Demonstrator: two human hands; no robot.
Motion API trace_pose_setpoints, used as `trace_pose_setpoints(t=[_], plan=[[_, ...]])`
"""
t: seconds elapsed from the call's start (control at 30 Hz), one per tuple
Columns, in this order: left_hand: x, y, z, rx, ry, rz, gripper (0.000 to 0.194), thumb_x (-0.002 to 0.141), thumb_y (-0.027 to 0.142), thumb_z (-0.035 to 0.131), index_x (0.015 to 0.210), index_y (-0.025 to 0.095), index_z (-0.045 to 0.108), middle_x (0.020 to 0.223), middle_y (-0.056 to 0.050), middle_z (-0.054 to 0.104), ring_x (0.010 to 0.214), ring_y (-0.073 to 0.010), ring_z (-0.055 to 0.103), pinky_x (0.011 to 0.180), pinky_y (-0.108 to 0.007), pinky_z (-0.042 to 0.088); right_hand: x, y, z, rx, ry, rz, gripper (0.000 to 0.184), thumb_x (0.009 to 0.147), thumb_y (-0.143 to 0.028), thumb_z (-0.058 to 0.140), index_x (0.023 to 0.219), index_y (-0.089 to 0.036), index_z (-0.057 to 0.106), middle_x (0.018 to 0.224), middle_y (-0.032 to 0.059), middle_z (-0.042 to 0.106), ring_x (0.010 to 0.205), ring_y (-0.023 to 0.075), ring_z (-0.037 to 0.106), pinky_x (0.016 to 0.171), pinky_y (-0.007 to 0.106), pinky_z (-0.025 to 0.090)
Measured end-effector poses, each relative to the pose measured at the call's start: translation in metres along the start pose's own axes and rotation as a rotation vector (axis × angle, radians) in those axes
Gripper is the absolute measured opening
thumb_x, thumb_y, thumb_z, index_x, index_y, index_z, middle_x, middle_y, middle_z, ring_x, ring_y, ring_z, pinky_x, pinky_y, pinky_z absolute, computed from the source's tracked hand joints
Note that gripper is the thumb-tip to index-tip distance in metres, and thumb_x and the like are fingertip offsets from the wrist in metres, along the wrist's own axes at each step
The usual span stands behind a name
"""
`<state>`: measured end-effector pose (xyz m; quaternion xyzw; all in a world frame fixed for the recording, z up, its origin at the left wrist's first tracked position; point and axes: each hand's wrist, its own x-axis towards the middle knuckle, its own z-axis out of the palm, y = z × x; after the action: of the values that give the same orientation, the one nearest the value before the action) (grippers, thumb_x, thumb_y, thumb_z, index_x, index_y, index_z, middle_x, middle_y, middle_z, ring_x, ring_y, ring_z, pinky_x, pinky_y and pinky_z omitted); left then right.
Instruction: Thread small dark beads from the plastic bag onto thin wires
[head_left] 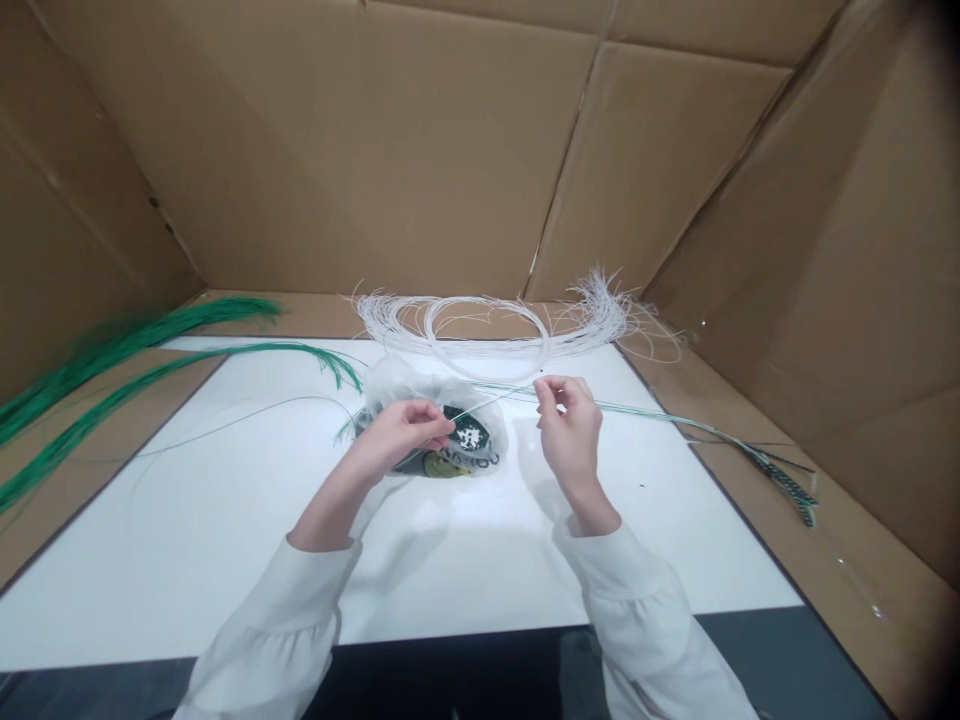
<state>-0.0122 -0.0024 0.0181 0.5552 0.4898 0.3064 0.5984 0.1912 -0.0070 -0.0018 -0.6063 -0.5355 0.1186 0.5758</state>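
My left hand pinches one part of a thin white strand between thumb and fingertips. Slightly higher and to the right, my right hand pinches the strand too, so it runs slanting and nearly straight between both hands. Beneath my left hand, partly hidden by it, lies a clear plastic bag with printed letters and a yellow mark. Small dark green and white pieces, perhaps beads, show in its opening.
A coil of white strands with frayed ends lies at the back. Two green strand bundles stretch along the left. Pale green strands run right to dark patterned ends. Cardboard walls surround the white tabletop.
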Motion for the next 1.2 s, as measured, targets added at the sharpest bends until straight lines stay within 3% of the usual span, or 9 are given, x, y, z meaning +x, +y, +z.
trace_pose_setpoints(t=[0.17,0.3,0.37,0.47,0.57,0.67,0.87,1.03,1.2], plan=[[-0.002,-0.003,-0.029,0.382,0.001,-0.064,0.02,0.058,0.033,0.065,0.062,0.014,0.061,0.058,-0.001,0.06,0.057,-0.0144,0.054,0.054,-0.024,0.04,0.005,0.006,-0.003,-0.017,0.1,0.03,0.014,0.079,-0.028,0.051,0.074,-0.016,0.056,0.078,0.0034,0.053,0.071,0.0155,0.052,0.062,0.029,0.043],[-0.005,-0.005,-0.05,0.691,0.212,-0.129,0.016,0.054,0.03,0.066,0.061,0.016,0.063,0.059,-0.001,0.061,0.058,-0.0169,0.055,0.053,-0.025,0.039,-0.004,0.0,0.003,0.032,-0.06,-0.048,0.013,0.081,-0.026,0.049,0.074,-0.017,0.056,0.078,0.0028,0.052,0.07,0.0149,0.052,0.061,0.028,0.043],[-0.007,-0.002,-0.051,0.779,0.323,-0.029,0.025,0.052,0.033,0.069,0.071,0.018,0.066,0.07,-0.002,0.064,0.064,-0.0181,0.056,0.056,-0.025,0.041,-0.012,-0.006,0.008,0.07,-0.19,-0.107,0.013,0.083,-0.024,0.047,0.075,-0.018,0.056,0.079,0.0028,0.051,0.071,0.0145,0.051,0.061,0.027,0.043],[-0.01,0.006,-0.033,0.761,0.421,0.288,0.039,0.058,0.043,0.068,0.09,0.02,0.064,0.09,-0.004,0.063,0.077,-0.0196,0.056,0.067,-0.027,0.043,-0.025,-0.012,0.016,0.108,-0.333,-0.167,0.013,0.085,-0.022,0.046,0.075,-0.019,0.054,0.079,0.0022,0.051,0.073,0.0141,0.051,0.064,0.026,0.043],[-0.009,0.007,-0.003,0.496,0.245,0.481,0.034,0.076,0.042,0.054,0.098,0.018,0.061,0.098,-0.006,0.063,0.086,-0.0178,0.057,0.075,-0.027,0.045,-0.033,-0.014,0.021,0.125,-0.391,-0.222,0.012,0.086,-0.019,0.044,0.077,-0.019,0.053,0.081,0.0025,0.05,0.076,0.0141,0.051,0.067,0.026,0.043],[-0.003,-0.002,0.021,0.317,0.001,0.408,0.03,0.08,0.039,0.05,0.094,0.015,0.062,0.091,-0.007,0.066,0.083,-0.018,0.06,0.074,-0.027,0.047,-0.034,-0.013,0.023,0.126,-0.375,-0.245,0.012,0.086,-0.018,0.043,0.078,-0.019,0.053,0.081,0.0029,0.05,0.077,0.0143,0.051,0.067,0.027,0.043],[0.008,-0.014,0.027,0.079,0.022,0.247,0.032,0.076,0.043,0.054,0.078,0.011,0.062,0.069,-0.005,0.065,0.062,-0.0146,0.06,0.062,-0.025,0.048,-0.028,-0.013,0.018,0.142,-0.349,-0.229,0.012,0.083,-0.021,0.05,0.075,-0.019,0.059,0.076,0.0018,0.054,0.069,0.0132,0.052,0.059,0.025,0.042],[0.005,-0.008,0.022,0.232,0.031,0.291,0.035,0.078,0.044,0.05,0.074,0.012,0.063,0.058,0.0,0.059,0.047,-0.0095,0.047,0.047,-0.02,0.036,-0.026,-0.012,0.015,0.143,-0.375,-0.234,0.016,0.081,-0.025,0.053,0.079,-0.021,0.068,0.075,0.0022,0.058,0.068,0.0139,0.055,0.058,0.026,0.042],[0.003,-0.007,0.02,0.315,0.027,0.336,0.036,0.08,0.043,0.047,0.073,0.013,0.064,0.068,-0.002,0.064,0.057,-0.0121,0.051,0.054,-0.022,0.037,-0.026,-0.012,0.014,0.156,-0.428,-0.214,0.018,0.081,-0.028,0.054,0.086,-0.023,0.07,0.076,0.0026,0.06,0.071,0.015,0.057,0.064,0.028,0.045]])
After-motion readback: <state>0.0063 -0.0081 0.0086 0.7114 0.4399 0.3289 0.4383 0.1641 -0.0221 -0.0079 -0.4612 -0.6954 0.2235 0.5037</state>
